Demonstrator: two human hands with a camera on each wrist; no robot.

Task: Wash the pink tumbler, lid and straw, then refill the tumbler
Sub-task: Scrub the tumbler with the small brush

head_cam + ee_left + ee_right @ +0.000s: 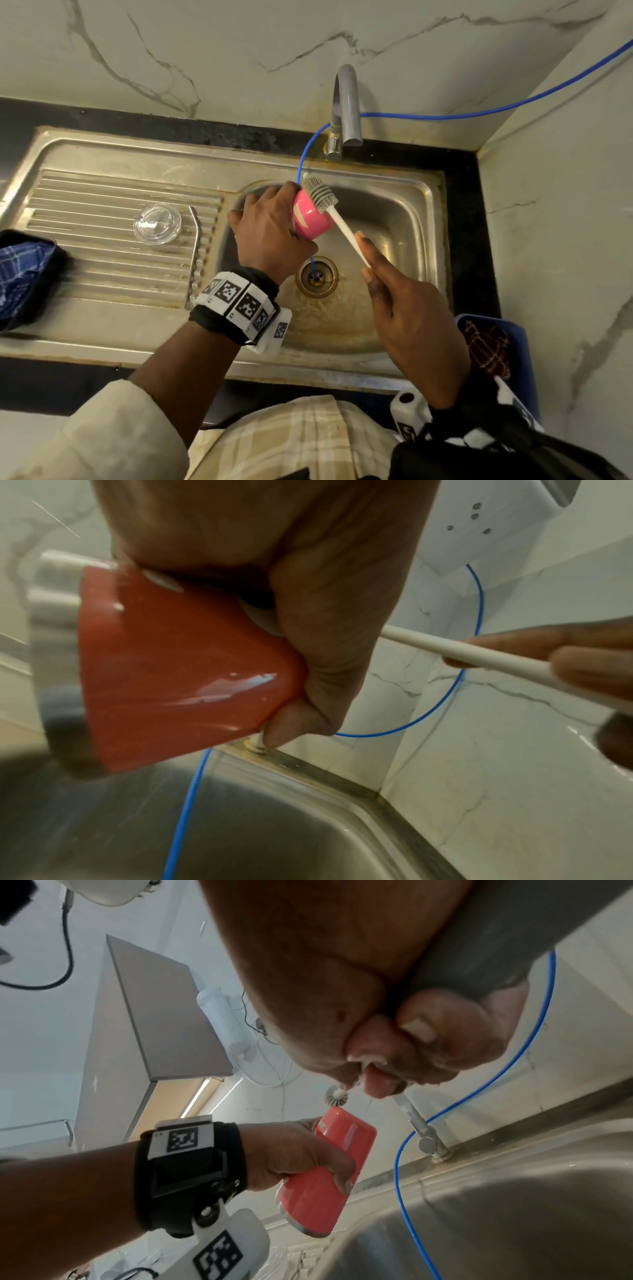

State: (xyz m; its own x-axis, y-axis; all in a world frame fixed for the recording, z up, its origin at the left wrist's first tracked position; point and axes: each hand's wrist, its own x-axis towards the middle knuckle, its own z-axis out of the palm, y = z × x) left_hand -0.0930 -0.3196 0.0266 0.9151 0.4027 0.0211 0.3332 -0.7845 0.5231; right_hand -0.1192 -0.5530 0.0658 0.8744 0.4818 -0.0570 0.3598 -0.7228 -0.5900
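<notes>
My left hand grips the pink tumbler over the sink basin, tilted on its side with its closed base toward the right. My right hand pinches the white handle of a bottle brush. The brush's grey bristle head lies against the outside of the tumbler's base. In the left wrist view the tumbler fills my left hand, and the brush handle passes behind it. The clear lid and the bent metal straw lie on the ribbed drainboard.
A grey tap stands behind the basin, its spout above the tumbler. A thin blue tube runs from the wall down into the drain. A dark tray with blue cloth sits left; a blue basket sits right.
</notes>
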